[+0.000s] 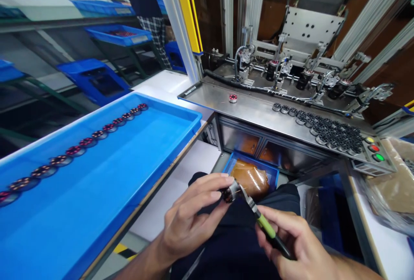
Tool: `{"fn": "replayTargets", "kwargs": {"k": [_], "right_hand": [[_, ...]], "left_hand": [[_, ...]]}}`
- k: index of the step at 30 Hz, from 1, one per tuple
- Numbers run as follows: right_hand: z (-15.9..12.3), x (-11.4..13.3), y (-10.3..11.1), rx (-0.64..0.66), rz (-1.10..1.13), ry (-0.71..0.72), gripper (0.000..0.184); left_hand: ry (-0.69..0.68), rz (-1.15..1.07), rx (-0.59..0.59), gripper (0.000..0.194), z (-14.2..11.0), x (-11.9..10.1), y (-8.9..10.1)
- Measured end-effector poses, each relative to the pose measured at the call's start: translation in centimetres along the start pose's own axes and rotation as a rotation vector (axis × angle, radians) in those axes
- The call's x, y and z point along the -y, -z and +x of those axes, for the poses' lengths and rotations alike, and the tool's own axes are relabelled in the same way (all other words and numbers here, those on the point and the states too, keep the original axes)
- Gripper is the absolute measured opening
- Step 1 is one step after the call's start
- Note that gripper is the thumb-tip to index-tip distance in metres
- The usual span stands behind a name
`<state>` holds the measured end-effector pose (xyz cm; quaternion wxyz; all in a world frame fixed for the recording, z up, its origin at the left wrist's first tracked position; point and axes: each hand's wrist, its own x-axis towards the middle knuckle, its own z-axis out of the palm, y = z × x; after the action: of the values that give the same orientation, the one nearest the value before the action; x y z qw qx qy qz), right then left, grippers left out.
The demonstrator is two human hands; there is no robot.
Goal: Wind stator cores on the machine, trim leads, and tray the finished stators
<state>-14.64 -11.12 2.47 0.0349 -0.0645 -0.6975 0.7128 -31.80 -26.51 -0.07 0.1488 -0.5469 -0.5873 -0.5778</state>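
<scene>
My left hand pinches a small round motor part with copper windings between thumb and fingers, low in the middle of the view above my lap. My right hand grips a tool with a green and black handle; its metal tip touches the motor part. Both hands are closed on what they hold.
A long blue tray at left carries a row of several wound motor parts. A steel machine shelf ahead holds one red part and several dark rings. Coloured buttons sit at right. A person stands far back left.
</scene>
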Motion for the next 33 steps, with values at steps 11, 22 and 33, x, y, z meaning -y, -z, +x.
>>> {"fn": "replayTargets", "kwargs": {"k": [11,22,33], "right_hand": [[-0.8,-3.0,0.6,-0.105,0.074,-0.044,0.068],[-2.5,-7.2,1.4,-0.185,0.451,-0.173,0.054],[-3.3,-9.1,2.1,-0.243,0.394,-0.199,0.058]], "left_hand": [[0.309,-0.485,-0.198,0.062,-0.1,0.2,-0.9],[0.847,-1.364,-0.394,0.056,0.4,1.2,-0.3],[0.898,-1.346,-0.377,0.058,0.6,1.2,-0.3]]}}
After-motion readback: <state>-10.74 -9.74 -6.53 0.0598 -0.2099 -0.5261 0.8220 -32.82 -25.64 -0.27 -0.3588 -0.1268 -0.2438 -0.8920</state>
